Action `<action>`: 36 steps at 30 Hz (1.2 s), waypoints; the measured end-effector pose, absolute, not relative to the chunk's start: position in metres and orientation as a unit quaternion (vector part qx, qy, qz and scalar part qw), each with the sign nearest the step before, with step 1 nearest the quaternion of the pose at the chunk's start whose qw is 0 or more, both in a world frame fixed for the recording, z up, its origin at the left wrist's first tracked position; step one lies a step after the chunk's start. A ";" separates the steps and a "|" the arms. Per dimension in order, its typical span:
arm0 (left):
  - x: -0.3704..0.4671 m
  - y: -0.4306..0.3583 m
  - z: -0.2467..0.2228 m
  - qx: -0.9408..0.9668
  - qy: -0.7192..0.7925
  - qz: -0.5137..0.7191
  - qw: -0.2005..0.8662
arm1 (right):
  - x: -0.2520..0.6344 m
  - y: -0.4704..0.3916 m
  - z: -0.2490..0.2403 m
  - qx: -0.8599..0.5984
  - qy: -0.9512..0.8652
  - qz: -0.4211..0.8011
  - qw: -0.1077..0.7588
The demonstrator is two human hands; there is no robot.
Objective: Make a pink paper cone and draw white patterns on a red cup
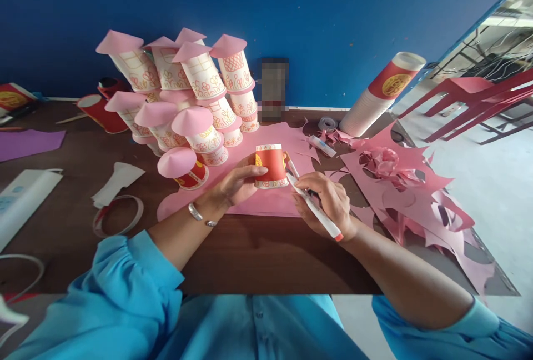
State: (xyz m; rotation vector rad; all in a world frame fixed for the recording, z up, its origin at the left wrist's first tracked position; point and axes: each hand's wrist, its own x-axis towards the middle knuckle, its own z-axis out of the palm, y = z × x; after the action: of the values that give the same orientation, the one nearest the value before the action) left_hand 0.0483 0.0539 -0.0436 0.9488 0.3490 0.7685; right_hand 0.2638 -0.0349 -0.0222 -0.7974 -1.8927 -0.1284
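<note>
A deep blue wall [316, 21] fills the top of the frame, and below it stretches a dark brown table [266, 254]. Over at upper left crowd white paper-cup towers with pink cone roofs [204, 79]; cut pink paper scraps [416, 190] sprawl at right, below a leaning stack of paper cups [378, 96]. Near the centre, the person's right hand [327, 199] is curled closed around a slim white marker with an orange-red end [322, 218]. The left hand [241, 181], partly closed, grips a red paper cup with white bands [272, 165], wider end down, mid-frame; I can't tell whether the marker touches it.
</note>
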 end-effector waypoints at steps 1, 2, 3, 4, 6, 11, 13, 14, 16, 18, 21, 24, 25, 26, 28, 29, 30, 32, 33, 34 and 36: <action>0.048 0.054 -0.044 0.444 0.164 0.361 0.804 | 0.264 -0.035 -0.020 -0.336 -0.786 -0.056 0.515; 0.048 0.054 -0.044 0.445 0.165 0.360 0.803 | 0.264 -0.036 -0.019 -0.339 -0.787 -0.058 0.513; 0.049 0.054 -0.044 0.445 0.167 0.358 0.803 | 0.264 -0.037 -0.017 -0.339 -0.788 -0.059 0.510; 0.049 0.054 -0.044 0.444 0.169 0.358 0.804 | 0.264 -0.037 -0.016 -0.340 -0.790 -0.061 0.506; 0.050 0.053 -0.044 0.439 0.172 0.361 0.804 | 0.263 -0.038 -0.015 -0.340 -0.795 -0.067 0.498; 0.050 0.052 -0.045 0.444 0.170 0.352 0.806 | 0.262 -0.040 -0.015 -0.349 -0.795 -0.083 0.489; 0.049 0.051 -0.044 0.448 0.169 0.347 0.806 | 0.261 -0.040 -0.015 -0.351 -0.793 -0.085 0.490; 0.049 0.050 -0.044 0.450 0.168 0.345 0.806 | 0.261 -0.040 -0.015 -0.351 -0.794 -0.084 0.490; 0.049 0.049 -0.042 0.457 0.164 0.341 0.805 | 0.261 -0.040 -0.015 -0.350 -0.794 -0.080 0.491; 0.050 0.048 -0.040 0.467 0.158 0.335 0.803 | 0.261 -0.039 -0.015 -0.349 -0.794 -0.077 0.492; 0.050 0.047 -0.038 0.478 0.151 0.332 0.799 | 0.260 -0.039 -0.015 -0.347 -0.794 -0.079 0.493; 0.051 0.048 -0.040 0.479 0.143 0.335 0.799 | 0.260 -0.039 -0.016 -0.346 -0.793 -0.080 0.495; 0.051 0.049 -0.041 0.478 0.139 0.337 0.799 | 0.260 -0.039 -0.016 -0.345 -0.793 -0.082 0.495; 0.051 0.049 -0.043 0.476 0.136 0.339 0.800 | 0.259 -0.038 -0.016 -0.343 -0.793 -0.084 0.496; 0.050 0.050 -0.045 0.473 0.131 0.343 0.801 | 0.259 -0.038 -0.017 -0.338 -0.795 -0.090 0.495; 0.050 0.051 -0.047 0.472 0.130 0.344 0.801 | 0.259 -0.038 -0.017 -0.336 -0.797 -0.092 0.493; 0.049 0.051 -0.048 0.472 0.128 0.343 0.802 | 0.259 -0.038 -0.017 -0.335 -0.799 -0.092 0.491; 0.048 0.050 -0.049 0.472 0.127 0.338 0.805 | 0.260 -0.037 -0.017 -0.338 -0.803 -0.089 0.483; 0.048 0.050 -0.049 0.471 0.128 0.334 0.806 | 0.261 -0.037 -0.017 -0.339 -0.805 -0.086 0.479; 0.048 0.050 -0.049 0.471 0.129 0.330 0.808 | 0.262 -0.037 -0.017 -0.339 -0.807 -0.084 0.477; 0.049 0.049 -0.049 0.475 0.131 0.331 0.804 | 0.262 -0.038 -0.016 -0.337 -0.808 -0.086 0.476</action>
State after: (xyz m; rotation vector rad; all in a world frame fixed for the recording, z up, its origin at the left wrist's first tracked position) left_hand 0.0487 0.0493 -0.0485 1.0177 0.2808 0.7096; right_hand 0.2624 -0.0376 -0.0163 -0.8244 -1.9749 -0.2108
